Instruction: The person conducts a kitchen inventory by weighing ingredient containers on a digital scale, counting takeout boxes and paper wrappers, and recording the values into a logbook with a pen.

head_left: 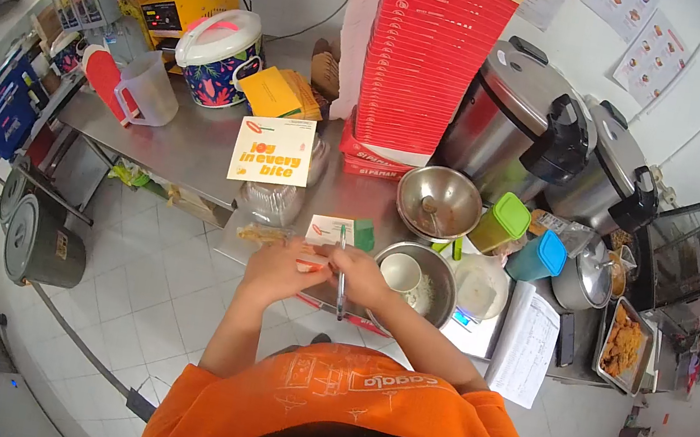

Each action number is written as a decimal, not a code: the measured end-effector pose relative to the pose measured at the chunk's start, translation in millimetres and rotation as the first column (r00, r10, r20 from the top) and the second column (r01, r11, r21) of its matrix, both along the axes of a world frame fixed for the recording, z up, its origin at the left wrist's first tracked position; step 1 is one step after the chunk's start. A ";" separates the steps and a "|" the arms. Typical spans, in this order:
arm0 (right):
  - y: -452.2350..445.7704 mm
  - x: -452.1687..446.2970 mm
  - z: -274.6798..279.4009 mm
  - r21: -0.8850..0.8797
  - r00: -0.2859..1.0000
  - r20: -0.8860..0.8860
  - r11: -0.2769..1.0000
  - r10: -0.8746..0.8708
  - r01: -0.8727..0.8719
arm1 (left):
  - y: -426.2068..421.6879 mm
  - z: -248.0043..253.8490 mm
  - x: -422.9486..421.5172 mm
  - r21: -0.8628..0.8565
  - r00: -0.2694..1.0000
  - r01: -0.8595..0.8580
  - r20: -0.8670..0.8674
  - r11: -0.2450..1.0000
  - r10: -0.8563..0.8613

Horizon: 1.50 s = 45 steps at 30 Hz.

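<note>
1. At the centre of the frame, a slim pen-like tool [342, 286] with a green end is held by the right hand [359, 277], its fingers closed around the middle.
2. Just left of it, a small orange-and-white piece [309, 261] is touched by the curled fingers of the left hand [280, 270]; how firmly it is pinched cannot be told.
3. For neat work, the piece is probably best kept steady by the left fingers, and the tool's ends kept clear of them and of the printed card [328, 228] just above.
4. The metal tabletop [189, 138] is stretched across the middle of the frame; a larger card [272, 151] is placed at centre left, a steel bowl [443, 316] and an open notebook [526, 347] right of centre.
5. At top centre, red cartons [421, 56] are stacked high, flanked on the right by steel cookers [514, 107].
6. At left, a tiled floor [136, 295] and a grey bin [44, 243] are seen.
</note>
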State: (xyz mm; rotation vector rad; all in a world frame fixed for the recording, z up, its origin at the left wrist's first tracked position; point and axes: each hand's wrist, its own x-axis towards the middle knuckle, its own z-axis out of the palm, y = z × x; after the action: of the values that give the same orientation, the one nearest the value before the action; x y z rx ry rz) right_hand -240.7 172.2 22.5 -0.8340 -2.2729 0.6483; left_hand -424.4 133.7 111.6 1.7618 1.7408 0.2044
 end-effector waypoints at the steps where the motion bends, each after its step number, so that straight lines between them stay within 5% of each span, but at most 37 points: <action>1: 0.2 -1.5 5.1 -0.045 1.000 -0.002 0.999 -0.014 0.013 | -2.8 2.3 -7.5 0.096 0.997 -0.041 0.068 0.995 0.035; 3: -1.5 -7.4 15.9 -0.063 0.989 -0.087 0.992 -0.117 0.112 | -8.8 2.9 -24.9 0.274 0.974 -0.144 0.209 0.951 0.087; 6: -10.1 -16.6 45.5 -0.051 0.899 -0.319 0.953 -0.299 0.299 | 4.0 -23.4 -35.2 0.638 0.803 -0.359 0.583 0.681 -0.123; 9: -27.7 -24.1 95.6 -0.173 0.883 -0.429 0.977 -0.190 0.126 | 9.1 -48.3 -19.4 0.321 0.416 -0.566 0.907 0.759 -0.073; 10: -31.1 -20.4 106.1 -0.209 0.910 -0.402 0.978 -0.102 0.017 | 8.1 -48.8 -12.9 0.264 0.322 -0.592 0.944 0.762 -0.077; 13: -35.8 -29.3 121.1 -0.350 0.691 -0.721 0.893 -0.063 -0.284 | 20.9 -90.4 -11.0 -0.103 -0.026 -0.517 0.994 0.850 0.105; 14: -37.4 -21.8 131.9 -0.397 0.795 -0.604 0.888 -0.062 -0.232 | 29.7 -114.2 -6.5 -0.223 -0.174 -0.513 0.973 0.829 0.154; 17: -44.7 -17.2 154.4 -0.458 0.837 -0.525 0.880 -0.156 -0.123 | 25.1 -85.6 10.6 -0.187 -0.133 -0.520 0.982 0.834 0.137; 18: -44.2 -15.6 154.6 -0.466 0.839 -0.519 0.877 -0.163 -0.118 | 21.2 -71.1 11.0 -0.068 0.024 -0.512 0.995 0.856 0.093; 24: -41.4 -9.4 148.7 -0.509 0.796 -0.577 0.843 -0.186 -0.172 | 20.3 -45.9 25.7 -0.084 0.039 -0.505 0.992 0.859 0.120; 27: -40.7 -7.2 145.4 -0.535 0.736 -0.643 0.812 -0.212 -0.234 | 21.3 -48.9 24.1 -0.006 0.207 -0.493 0.971 0.870 0.123; 30: -41.7 -4.8 143.7 -0.546 0.732 -0.643 0.805 -0.225 -0.233 | 21.4 -51.0 25.4 -0.014 0.240 -0.455 0.961 0.890 0.138; 33: -42.2 -3.0 143.7 -0.527 0.750 -0.626 0.826 -0.215 -0.202 | 18.7 -42.8 33.3 -0.147 0.012 -0.408 0.986 0.901 0.166; 36: -43.2 -1.8 143.0 -0.518 0.756 -0.616 0.836 -0.221 -0.178 | 19.0 -43.4 35.2 -0.133 -0.026 -0.390 0.991 0.911 0.134; 45: -46.8 -2.1 148.5 -0.530 0.778 -0.577 0.839 -0.248 -0.126 | 17.1 -44.3 33.3 -0.015 0.121 -0.467 0.989 0.884 0.081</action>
State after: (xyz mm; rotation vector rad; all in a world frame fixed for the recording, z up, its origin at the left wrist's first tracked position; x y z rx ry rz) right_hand -242.8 125.4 171.0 -0.7796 -1.4390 1.3584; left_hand -391.1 150.8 67.2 0.8725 0.9377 1.5319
